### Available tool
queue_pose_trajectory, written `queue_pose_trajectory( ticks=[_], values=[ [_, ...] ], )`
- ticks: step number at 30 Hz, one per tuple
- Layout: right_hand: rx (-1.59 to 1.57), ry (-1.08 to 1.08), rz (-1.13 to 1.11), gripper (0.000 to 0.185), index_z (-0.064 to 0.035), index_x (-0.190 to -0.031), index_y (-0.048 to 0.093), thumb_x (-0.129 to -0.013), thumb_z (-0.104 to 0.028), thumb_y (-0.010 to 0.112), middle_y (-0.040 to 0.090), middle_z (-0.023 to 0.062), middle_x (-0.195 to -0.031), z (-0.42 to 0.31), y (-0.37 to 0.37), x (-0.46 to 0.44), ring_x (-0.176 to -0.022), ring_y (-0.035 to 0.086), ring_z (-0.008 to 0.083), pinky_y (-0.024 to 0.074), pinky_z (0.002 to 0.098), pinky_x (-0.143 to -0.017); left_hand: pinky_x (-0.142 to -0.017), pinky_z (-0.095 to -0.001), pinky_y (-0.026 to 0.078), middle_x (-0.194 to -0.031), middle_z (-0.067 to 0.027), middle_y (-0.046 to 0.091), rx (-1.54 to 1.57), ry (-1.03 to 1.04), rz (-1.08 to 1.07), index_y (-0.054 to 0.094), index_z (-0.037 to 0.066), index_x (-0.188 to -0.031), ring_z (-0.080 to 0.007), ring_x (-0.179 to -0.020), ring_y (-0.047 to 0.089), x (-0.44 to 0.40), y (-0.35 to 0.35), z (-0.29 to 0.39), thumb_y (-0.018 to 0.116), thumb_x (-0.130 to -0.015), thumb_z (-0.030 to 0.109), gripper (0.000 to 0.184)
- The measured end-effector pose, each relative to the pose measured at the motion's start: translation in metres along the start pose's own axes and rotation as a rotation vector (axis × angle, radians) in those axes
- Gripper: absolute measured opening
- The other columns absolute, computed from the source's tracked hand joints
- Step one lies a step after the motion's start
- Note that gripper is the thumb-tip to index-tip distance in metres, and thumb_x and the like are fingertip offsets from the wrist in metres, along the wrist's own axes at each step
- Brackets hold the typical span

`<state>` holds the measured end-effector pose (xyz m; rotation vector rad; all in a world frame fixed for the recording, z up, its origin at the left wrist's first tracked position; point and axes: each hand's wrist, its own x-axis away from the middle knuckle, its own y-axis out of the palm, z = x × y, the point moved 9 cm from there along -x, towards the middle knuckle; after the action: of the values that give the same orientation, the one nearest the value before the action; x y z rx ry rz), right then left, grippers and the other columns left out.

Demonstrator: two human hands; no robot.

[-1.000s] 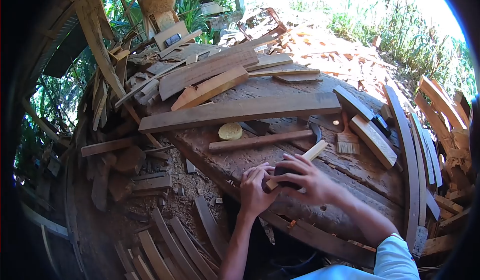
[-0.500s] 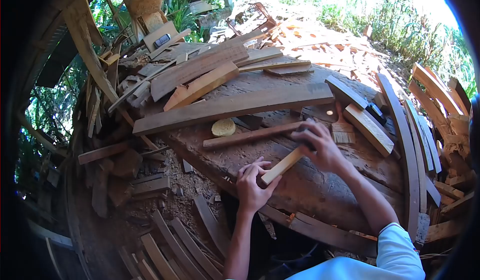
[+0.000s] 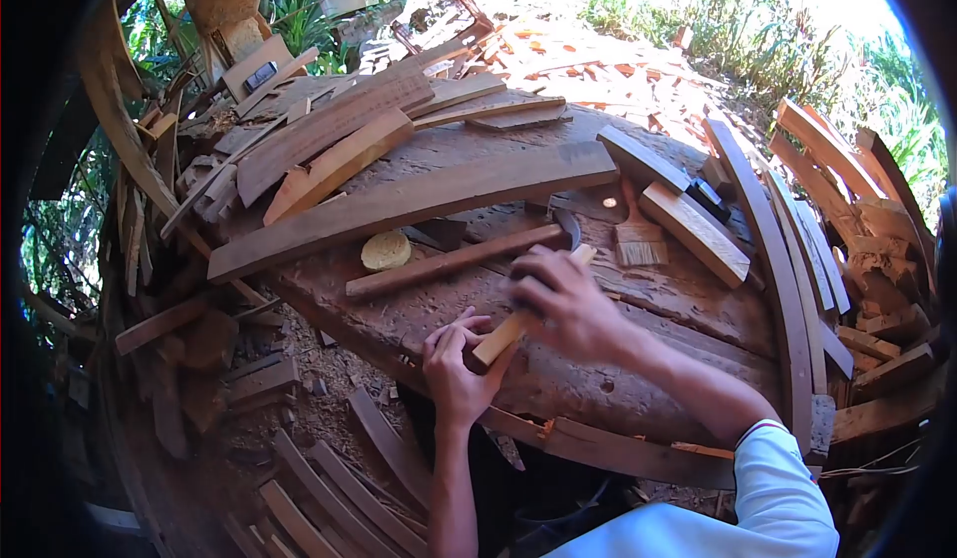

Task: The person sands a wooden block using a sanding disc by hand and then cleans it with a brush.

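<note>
A short pale strip of wood [image 3: 501, 338] slants over the workbench's near edge. My left hand [image 3: 461, 367] is closed around its lower end, thumb on one side and fingers on the other. Over the middle of the strip is my right hand [image 3: 568, 304], its fingers bent and slightly blurred. Something dark shows under those fingers, too hidden to name. The strip's far end sticks out beyond the right hand. Just past the hands lies a brown wooden bar [image 3: 454, 259] with a curved dark metal piece [image 3: 568, 227] at its far end.
A paintbrush [image 3: 639, 239] and a pale block [image 3: 695, 233] lie to the right. A round yellowish piece [image 3: 386, 250] sits left of the hands. A long plank [image 3: 419, 209] crosses the bench [image 3: 678, 344] behind them. More boards [image 3: 344, 490] stand at the lower left.
My right hand has shifted along the pale strip toward my left hand, uncovering its far end. My left hand keeps its hold. The whole view has swung a little to the right.
</note>
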<state>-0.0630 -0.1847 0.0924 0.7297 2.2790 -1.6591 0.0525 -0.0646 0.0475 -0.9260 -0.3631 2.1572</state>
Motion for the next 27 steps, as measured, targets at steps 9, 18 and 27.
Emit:
queue_pose_trajectory(
  ticks=[9, 18, 27],
  values=[
    [0.087, 0.132, 0.113, 0.042, -0.0087, -0.122, 0.065, -0.081, -0.009, 0.074, 0.056, 0.0166, -0.139, 0.062, -0.022, 0.001, -0.135, 0.051, 0.0401, 0.0396, 0.0543, -0.113, -0.099, -0.0423, 0.044, -0.111, -0.0048, 0.079, -0.01, -0.055, 0.045, 0.066, 0.011, -0.087, -0.0269, -0.117, 0.073, 0.0, 0.0, -0.003, 0.091, -0.079, 0.029, 0.033],
    [0.07, 0.191, 0.017, 0.044, -0.0099, -0.12, 0.064, -0.079, -0.023, 0.071, 0.056, 0.0155, -0.127, 0.051, -0.033, -0.006, -0.128, 0.051, 0.0378, 0.0375, 0.0528, -0.109, -0.1, -0.0414, 0.043, -0.11, -0.0042, 0.079, -0.014, -0.027, 0.015, 0.065, 0.011, -0.09, -0.0275, -0.122, 0.072, 0.0, 0.0, -0.002, 0.092, -0.08, 0.027, 0.033],
    [-0.266, -0.073, -0.214, 0.054, -0.0105, -0.125, 0.063, -0.076, -0.028, 0.079, 0.053, 0.0184, -0.139, -0.024, 0.003, -0.006, -0.137, 0.047, 0.0413, 0.0351, 0.0553, -0.116, -0.102, -0.04, 0.042, -0.112, -0.0037, 0.079, 0.007, -0.042, 0.048, 0.071, 0.011, -0.091, -0.0243, -0.122, 0.072, 0.002, -0.001, -0.007, 0.09, -0.081, 0.03, 0.029]
  ],
)
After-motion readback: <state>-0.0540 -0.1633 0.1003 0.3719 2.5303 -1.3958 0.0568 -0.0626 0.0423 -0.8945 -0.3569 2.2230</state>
